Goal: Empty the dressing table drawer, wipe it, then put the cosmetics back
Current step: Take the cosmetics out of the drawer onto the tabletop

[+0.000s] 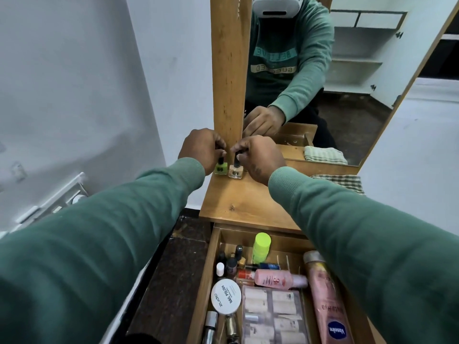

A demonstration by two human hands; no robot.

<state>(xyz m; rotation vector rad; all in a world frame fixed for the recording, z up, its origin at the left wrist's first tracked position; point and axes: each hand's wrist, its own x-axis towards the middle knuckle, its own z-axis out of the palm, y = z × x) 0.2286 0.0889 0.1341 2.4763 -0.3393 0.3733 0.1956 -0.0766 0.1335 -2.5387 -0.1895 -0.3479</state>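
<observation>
Many cosmetics crowd the open drawer nearest us, so we judge the emptying only just begun. Along its right wall lies a long, smooth pink lotion bottle. A smaller pink bottle lies crosswise, a flat round white tub sits by the left wall, and a lime-capped bottle stands upright near the back. That tall one worries us: both our sleeves pass above the drawer, and a cuff drawn back low could topple it onto the small vials beside it.

Farther on, at the far left corner of the varnished wooden tabletop, two squat, square glass polish bottles stand side by side, touching or nearly so. Our left hand pinches the black cap of the green bottle; our right hand pinches the cap of the beige bottle. Glass is slick and hard, the bases are small, and the green one stands close to the left edge. Letting go unevenly, or brushing one with a finger, could tip it off or knock the pair together. A loose cap would also betray a grip like this.

A soft checked cloth lies at the far right edge, beneath the mirror
</observation>
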